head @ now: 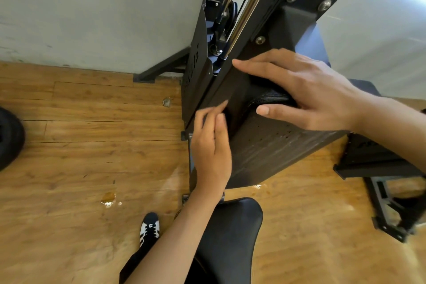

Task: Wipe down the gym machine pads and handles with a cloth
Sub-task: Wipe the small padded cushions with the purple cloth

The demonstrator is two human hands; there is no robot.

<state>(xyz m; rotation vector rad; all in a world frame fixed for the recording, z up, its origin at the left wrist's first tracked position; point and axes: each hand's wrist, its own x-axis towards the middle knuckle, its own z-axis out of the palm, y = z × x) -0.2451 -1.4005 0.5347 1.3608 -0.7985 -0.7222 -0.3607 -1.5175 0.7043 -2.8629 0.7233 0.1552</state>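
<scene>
step: wiping machine housing (pixel 272 145), frame centre | right hand (pixel 315 90) fingers spread, pressing dark cloth (pixel 269 99) flat | left hand (pixel 212 145) loosely open, empty, bracing | next: likely seat pad (pixel 232 233), lower centre
</scene>
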